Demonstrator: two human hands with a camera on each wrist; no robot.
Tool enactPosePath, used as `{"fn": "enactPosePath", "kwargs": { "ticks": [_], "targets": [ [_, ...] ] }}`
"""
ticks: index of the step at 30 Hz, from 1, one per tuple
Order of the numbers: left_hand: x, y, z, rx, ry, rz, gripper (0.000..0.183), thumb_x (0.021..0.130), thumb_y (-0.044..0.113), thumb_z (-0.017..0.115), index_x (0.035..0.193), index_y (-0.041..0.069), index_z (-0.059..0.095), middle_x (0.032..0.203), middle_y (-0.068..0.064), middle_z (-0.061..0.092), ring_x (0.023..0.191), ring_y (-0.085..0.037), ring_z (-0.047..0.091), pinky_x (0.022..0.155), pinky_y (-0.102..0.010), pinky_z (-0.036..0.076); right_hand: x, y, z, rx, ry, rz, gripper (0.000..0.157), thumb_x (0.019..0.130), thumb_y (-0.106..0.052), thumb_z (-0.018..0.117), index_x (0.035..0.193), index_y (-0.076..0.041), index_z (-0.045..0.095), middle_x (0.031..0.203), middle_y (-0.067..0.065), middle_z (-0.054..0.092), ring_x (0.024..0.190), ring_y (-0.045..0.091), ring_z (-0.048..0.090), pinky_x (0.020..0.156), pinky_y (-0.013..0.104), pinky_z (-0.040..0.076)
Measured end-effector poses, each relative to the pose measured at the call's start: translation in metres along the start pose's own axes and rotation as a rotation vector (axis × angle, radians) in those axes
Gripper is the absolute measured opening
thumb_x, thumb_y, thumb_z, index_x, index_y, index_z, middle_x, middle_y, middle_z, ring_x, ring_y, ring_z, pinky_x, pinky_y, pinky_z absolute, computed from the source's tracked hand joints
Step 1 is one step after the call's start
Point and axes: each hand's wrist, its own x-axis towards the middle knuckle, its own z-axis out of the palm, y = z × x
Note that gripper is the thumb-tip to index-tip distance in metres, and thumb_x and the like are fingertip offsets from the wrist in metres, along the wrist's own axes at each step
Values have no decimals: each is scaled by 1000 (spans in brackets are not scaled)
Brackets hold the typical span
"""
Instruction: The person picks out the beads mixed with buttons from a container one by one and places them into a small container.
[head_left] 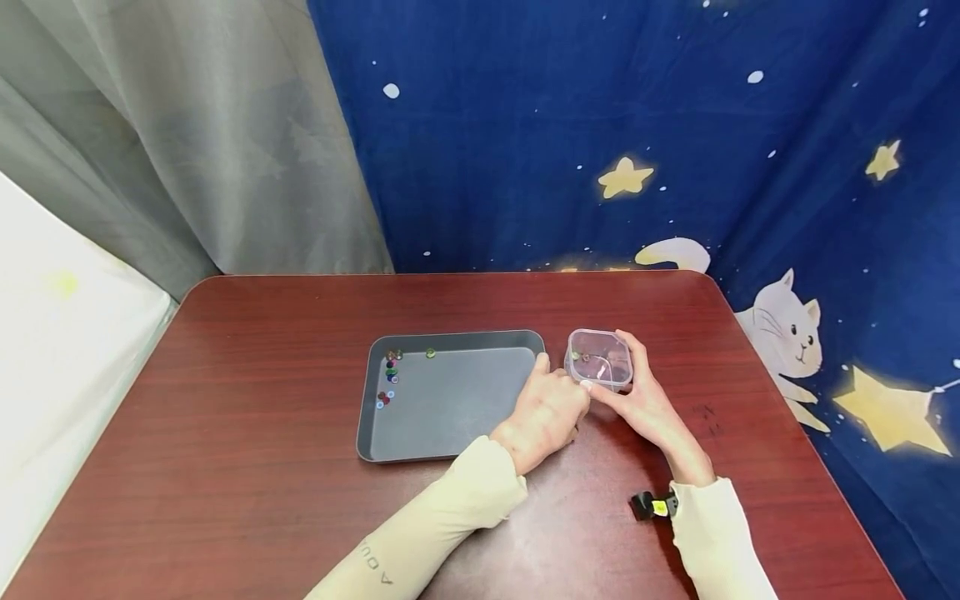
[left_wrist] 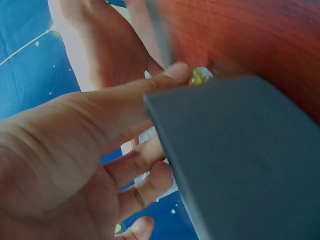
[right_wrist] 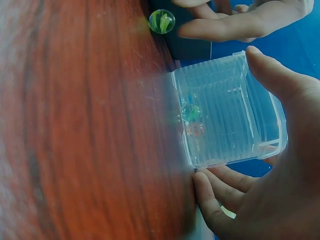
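Note:
My right hand [head_left: 651, 407] grips a clear plastic container [right_wrist: 220, 115] by its sides, thumb on one and fingers on the other. Inside sit a green marble [right_wrist: 190, 113] and an orange-tinted one [right_wrist: 196, 130]. Over the right end of a dark grey tray [head_left: 442, 454] reaches my left hand [head_left: 543, 419], thumb stretched out and other fingers loosely bent. Close to its fingertips, a clear marble with yellow-green swirls [right_wrist: 162, 21] lies on the table, apart from them by a small gap in the right wrist view. My hand hides that marble in the head view.
Several coloured marbles [head_left: 391, 371] cluster along the tray's left side, and one green marble [head_left: 431, 353] lies near its far rim. Beneath everything is a reddish-brown wooden table [head_left: 262, 433]. A black wrist camera [head_left: 643, 506] sticks out beside my right sleeve.

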Motion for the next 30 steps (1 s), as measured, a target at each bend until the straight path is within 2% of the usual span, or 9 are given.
{"fn": "enactPosePath", "kwargs": {
  "ticks": [5,12,19,26,30],
  "targets": [
    [0,5,4,30,1,-20,11,77,41,87,79,36,77,82,14,75,84,-10,68,90,-37,35,-2,0,0,16,2,-2,101,92,-28,80,166,-27,11,159,20,39,136,40,50,107,56,43],
    [2,3,5,24,32,-30,7,81,34,83,78,35,77,81,13,75,87,-12,67,90,-38,36,3,-2,-2,14,-8,-6,101,92,-30,81,165,-28,11,161,19,38,139,41,48,110,58,40],
    [3,6,8,-1,53,-8,7,81,30,82,78,35,79,88,13,76,92,-12,67,89,-37,37,2,-3,-2,8,-9,8,101,93,-31,80,166,-29,10,160,21,39,137,42,50,108,57,41],
    [2,7,10,38,74,-20,8,86,31,78,79,35,78,81,15,75,85,-10,67,88,-36,37,1,-2,-2,-2,-4,19,101,92,-33,79,165,-30,10,160,22,39,137,43,50,109,58,40],
    [3,5,8,-8,91,-23,10,83,29,81,76,33,76,79,14,74,84,-11,68,88,-36,38,0,-1,-2,-9,-6,11,100,93,-32,79,165,-30,10,160,22,39,136,43,51,108,58,42]
  ]
}}
